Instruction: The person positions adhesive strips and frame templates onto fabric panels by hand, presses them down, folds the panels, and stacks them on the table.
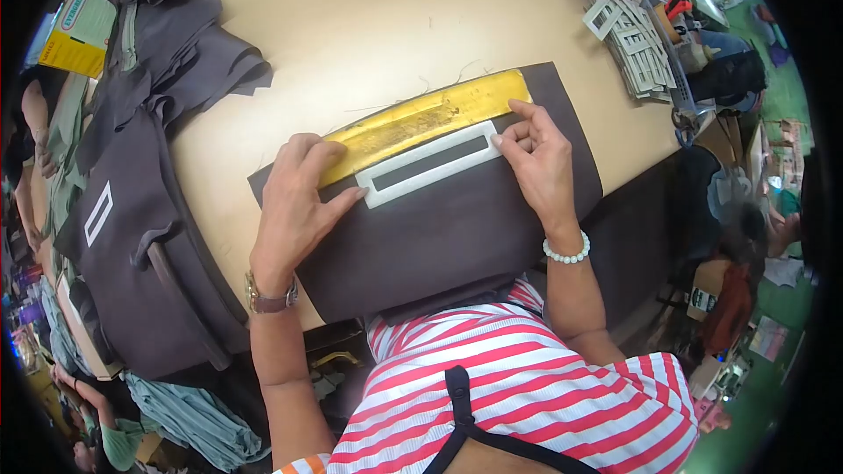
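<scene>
White slotted frame [436,177] on dark fabric [421,250], beside a yellow strip [430,119].
The frame is narrow, with one long opening; dark smudges mark the strip. Left hand [291,197]: thumb and fingers apart; right hand [543,165]: thumb and index finger apart.

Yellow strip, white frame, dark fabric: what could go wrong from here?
1. The white frame may skew: the left hand and right hand touch it only near its two ends.
2. The yellow strip could slide on the dark fabric if a hand lifts, since fingers touch it only near its ends.
</scene>
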`<act>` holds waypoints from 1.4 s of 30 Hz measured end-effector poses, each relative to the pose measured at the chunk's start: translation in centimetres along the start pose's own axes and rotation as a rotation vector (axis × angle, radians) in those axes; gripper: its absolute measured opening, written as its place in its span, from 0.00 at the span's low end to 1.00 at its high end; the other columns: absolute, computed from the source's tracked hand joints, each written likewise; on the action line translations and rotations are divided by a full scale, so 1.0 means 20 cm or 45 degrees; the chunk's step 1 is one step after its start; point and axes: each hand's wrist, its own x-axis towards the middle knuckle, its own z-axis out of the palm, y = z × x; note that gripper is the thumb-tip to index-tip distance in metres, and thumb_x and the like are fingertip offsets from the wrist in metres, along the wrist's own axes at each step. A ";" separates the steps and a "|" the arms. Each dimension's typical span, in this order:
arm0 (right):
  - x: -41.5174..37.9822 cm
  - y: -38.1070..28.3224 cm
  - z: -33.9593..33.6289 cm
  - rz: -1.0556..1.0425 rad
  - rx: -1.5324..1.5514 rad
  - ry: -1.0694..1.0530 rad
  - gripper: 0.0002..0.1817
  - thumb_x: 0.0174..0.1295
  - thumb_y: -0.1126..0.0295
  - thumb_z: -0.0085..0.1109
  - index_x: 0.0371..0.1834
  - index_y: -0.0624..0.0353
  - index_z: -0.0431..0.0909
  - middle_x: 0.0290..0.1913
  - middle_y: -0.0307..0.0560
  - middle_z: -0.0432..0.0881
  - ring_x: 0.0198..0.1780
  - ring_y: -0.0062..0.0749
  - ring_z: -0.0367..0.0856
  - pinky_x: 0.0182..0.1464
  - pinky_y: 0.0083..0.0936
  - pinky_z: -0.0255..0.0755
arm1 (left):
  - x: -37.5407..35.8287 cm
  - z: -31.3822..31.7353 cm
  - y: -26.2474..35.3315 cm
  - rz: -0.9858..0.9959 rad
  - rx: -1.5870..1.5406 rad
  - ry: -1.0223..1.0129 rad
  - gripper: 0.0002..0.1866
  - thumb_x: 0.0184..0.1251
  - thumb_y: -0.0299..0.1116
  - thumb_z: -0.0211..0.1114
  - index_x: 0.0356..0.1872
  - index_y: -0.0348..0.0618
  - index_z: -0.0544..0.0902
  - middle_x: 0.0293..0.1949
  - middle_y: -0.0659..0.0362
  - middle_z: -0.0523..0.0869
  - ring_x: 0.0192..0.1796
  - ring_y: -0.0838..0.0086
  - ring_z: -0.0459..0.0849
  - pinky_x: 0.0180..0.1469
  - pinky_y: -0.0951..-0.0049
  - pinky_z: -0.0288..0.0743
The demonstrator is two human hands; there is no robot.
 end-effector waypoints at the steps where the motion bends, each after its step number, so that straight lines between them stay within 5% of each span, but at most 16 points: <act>1: 0.00 -0.01 0.00 0.003 -0.004 0.001 0.21 0.54 0.79 0.63 0.53 0.71 0.74 0.26 0.43 0.81 0.25 0.18 0.76 0.32 0.18 0.71 | 0.00 0.00 0.00 -0.006 0.001 -0.002 0.23 0.45 0.33 0.74 0.44 0.39 0.78 0.44 0.52 0.76 0.48 0.58 0.76 0.51 0.64 0.71; 5: -0.01 -0.01 0.01 -0.031 -0.112 -0.007 0.15 0.55 0.78 0.63 0.47 0.65 0.79 0.26 0.43 0.79 0.25 0.25 0.77 0.30 0.23 0.72 | 0.00 0.00 0.01 -0.003 0.034 -0.019 0.23 0.46 0.32 0.74 0.45 0.39 0.78 0.46 0.52 0.76 0.48 0.58 0.77 0.51 0.63 0.71; 8: -0.04 0.04 0.04 -0.636 -0.695 0.087 0.10 0.55 0.75 0.63 0.42 0.59 0.82 0.30 0.43 0.77 0.30 0.35 0.78 0.34 0.29 0.72 | -0.03 0.02 0.05 0.032 0.130 0.056 0.18 0.50 0.29 0.71 0.44 0.39 0.80 0.47 0.52 0.77 0.49 0.58 0.77 0.52 0.63 0.71; 11: -0.04 0.03 0.01 -0.731 -0.863 0.086 0.07 0.55 0.73 0.63 0.38 0.55 0.84 0.34 0.42 0.75 0.36 0.40 0.77 0.38 0.34 0.71 | -0.09 0.06 0.09 0.291 0.305 0.055 0.15 0.52 0.24 0.67 0.44 0.40 0.83 0.49 0.53 0.80 0.53 0.58 0.77 0.55 0.61 0.70; 15: -0.01 0.05 -0.04 -0.698 -0.817 0.136 0.08 0.56 0.72 0.61 0.38 0.56 0.84 0.36 0.43 0.77 0.39 0.40 0.77 0.39 0.37 0.69 | -0.20 0.15 0.11 0.326 0.483 0.100 0.19 0.51 0.18 0.61 0.47 0.42 0.84 0.55 0.55 0.81 0.63 0.56 0.73 0.59 0.57 0.69; 17: -0.04 -0.01 0.06 -0.993 -0.937 0.235 0.09 0.57 0.71 0.58 0.38 0.58 0.84 0.38 0.47 0.78 0.42 0.43 0.77 0.44 0.37 0.69 | -0.22 0.16 0.12 0.298 0.483 0.132 0.20 0.52 0.17 0.60 0.48 0.41 0.84 0.56 0.54 0.80 0.65 0.55 0.71 0.61 0.55 0.67; 19: -0.17 -0.10 0.24 -1.129 -0.647 0.054 0.10 0.56 0.71 0.56 0.38 0.63 0.81 0.46 0.53 0.79 0.51 0.46 0.77 0.53 0.42 0.67 | -0.24 0.18 0.10 0.265 0.473 0.108 0.21 0.53 0.18 0.59 0.50 0.42 0.83 0.58 0.54 0.79 0.67 0.54 0.69 0.63 0.52 0.64; 20: -0.24 -0.16 0.32 -1.205 -0.528 -0.163 0.16 0.58 0.70 0.54 0.47 0.68 0.78 0.50 0.56 0.79 0.54 0.50 0.76 0.56 0.46 0.67 | -0.25 0.19 0.09 0.250 0.464 0.080 0.21 0.54 0.19 0.59 0.51 0.42 0.82 0.59 0.55 0.78 0.68 0.54 0.67 0.64 0.50 0.62; 22: -0.34 -0.13 0.46 -0.952 -0.434 -0.357 0.24 0.63 0.70 0.48 0.62 0.71 0.68 0.59 0.61 0.75 0.64 0.51 0.71 0.66 0.54 0.60 | -0.25 0.17 0.08 0.229 0.478 0.042 0.22 0.54 0.20 0.58 0.52 0.43 0.82 0.60 0.56 0.77 0.70 0.54 0.65 0.66 0.46 0.58; 26: -0.26 -0.05 0.34 -0.910 -0.760 -0.294 0.27 0.62 0.74 0.46 0.66 0.70 0.63 0.63 0.56 0.73 0.65 0.39 0.71 0.67 0.56 0.57 | -0.25 0.15 0.11 0.193 0.530 -0.011 0.25 0.53 0.19 0.57 0.54 0.50 0.82 0.61 0.58 0.77 0.69 0.55 0.65 0.68 0.37 0.50; 33: -0.16 0.05 0.09 -0.731 -0.868 -0.110 0.28 0.62 0.77 0.45 0.67 0.73 0.57 0.57 0.43 0.80 0.64 0.35 0.72 0.67 0.62 0.54 | -0.24 0.13 0.11 0.228 0.624 -0.048 0.27 0.53 0.17 0.56 0.56 0.49 0.81 0.62 0.58 0.76 0.69 0.54 0.64 0.69 0.34 0.47; 41: -0.05 -0.02 0.02 -0.647 -1.289 0.243 0.19 0.63 0.74 0.44 0.57 0.66 0.72 0.52 0.54 0.80 0.58 0.44 0.76 0.63 0.65 0.55 | -0.25 0.10 0.06 0.296 0.454 -0.090 0.26 0.54 0.18 0.56 0.57 0.49 0.80 0.64 0.56 0.75 0.72 0.51 0.61 0.67 0.33 0.50; 42: -0.10 -0.08 0.06 -0.682 -1.262 0.102 0.18 0.63 0.73 0.45 0.55 0.65 0.74 0.52 0.53 0.80 0.59 0.42 0.75 0.62 0.64 0.55 | -0.24 0.09 0.06 0.305 0.474 -0.081 0.26 0.54 0.18 0.57 0.57 0.48 0.80 0.63 0.56 0.75 0.72 0.51 0.61 0.68 0.33 0.50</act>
